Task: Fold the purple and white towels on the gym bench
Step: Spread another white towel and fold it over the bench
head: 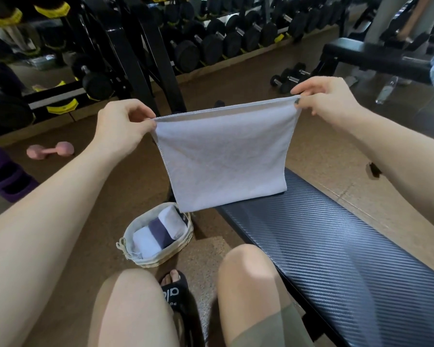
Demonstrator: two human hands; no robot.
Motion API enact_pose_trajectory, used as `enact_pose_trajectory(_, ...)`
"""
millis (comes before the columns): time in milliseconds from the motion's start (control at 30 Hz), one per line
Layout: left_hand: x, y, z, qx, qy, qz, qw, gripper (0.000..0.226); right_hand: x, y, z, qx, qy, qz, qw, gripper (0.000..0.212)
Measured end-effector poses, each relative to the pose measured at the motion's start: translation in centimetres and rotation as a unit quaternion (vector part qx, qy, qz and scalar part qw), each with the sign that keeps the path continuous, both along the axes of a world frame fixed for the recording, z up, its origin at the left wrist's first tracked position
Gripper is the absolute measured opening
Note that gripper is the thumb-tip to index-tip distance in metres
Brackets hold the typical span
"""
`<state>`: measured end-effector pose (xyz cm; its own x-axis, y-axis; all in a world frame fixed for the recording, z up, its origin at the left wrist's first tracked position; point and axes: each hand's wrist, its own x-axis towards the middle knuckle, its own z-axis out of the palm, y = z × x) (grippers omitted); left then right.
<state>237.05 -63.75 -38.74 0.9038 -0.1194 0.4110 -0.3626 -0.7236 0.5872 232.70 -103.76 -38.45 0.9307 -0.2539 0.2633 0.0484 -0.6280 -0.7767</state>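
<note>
Both arms reach forward, wrists level. The left hand (pixel 122 126) and right hand (pixel 328 98) each pinch a top corner of the white towel (pixel 223 156) between thumb and fingers, stretching it taut — it hangs (seemingly doubled over) above the far end of the gym bench (pixel 336 246), its lower edge at or just above the pad.

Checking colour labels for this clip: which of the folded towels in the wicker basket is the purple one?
The dark purple folded towel in the middle of the lined wicker basket, lying between two white folded towels.
</note>
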Motion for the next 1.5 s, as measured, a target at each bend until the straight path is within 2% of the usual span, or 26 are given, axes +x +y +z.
enact_pose_trajectory(200,1.0,-0.5,0.1,0.02,-0.014,0.004,1.0,0.006,1.0,0.3,0.0,-0.024,0.01,-0.029,0.999,0.017)
enact_pose_trajectory(267,1.8,-1.0,0.2,0.019,-0.018,0.012,1.0,0.004,1.9,0.3,0.0,0.011,0.014,-0.036,0.999,0.015)
enact_pose_trajectory(367,3.7,-2.4,-0.2,-0.047,0.012,0.03,0.998,0.007,3.8,0.5,-0.2,0.058,0.019,-0.054,0.997,0.019)
enact_pose_trajectory(500,7.0,-5.1,-0.5,-0.162,0.063,0.031,0.984,0.01,5.9,-0.2,0.2,0.014,-0.019,-0.109,0.994,0.023)
enact_pose_trajectory(600,9.4,-7.1,1.0,-0.204,0.032,0.01,0.978,0.017,6.0,-1.8,1.6,0.015,-0.087,-0.157,0.984,0.013)
enact_pose_trajectory(700,9.9,-8.5,1.5,-0.154,-0.043,-0.017,0.987,0.007,3.4,-2.9,1.9,-0.015,-0.153,-0.182,0.971,0.012)
enact_pose_trajectory(800,8.6,-8.4,-2.4,-0.096,-0.05,-0.058,0.993,0.008,-2.4,-2.1,-1.4,-0.048,-0.151,-0.156,0.975,0.008)
enact_pose_trajectory(933,5.6,-6.7,-12.0,0.073,0.009,-0.133,0.988,0.013,-10.8,0.8,-11.2,-0.132,-0.061,-0.106,0.984,0.011)
enact_pose_trajectory(1100,2.9,-5.4,-19.5,0.195,0.099,-0.191,0.957,0.016,-17.4,4.4,-21.3,-0.209,0.053,-0.03,0.976,0.004)
enact_pose_trajectory(1267,1.7,-5.2,-20.6,0.226,0.095,-0.17,0.954,0.016,-18.6,5.8,-22.7,-0.237,0.086,-0.035,0.967,0.022)
enact_pose_trajectory(1500,0.5,-6.0,-20.9,0.182,0.15,-0.109,0.966,0.015,-19.6,6.9,-22.9,-0.239,0.102,-0.03,0.965,0.02)
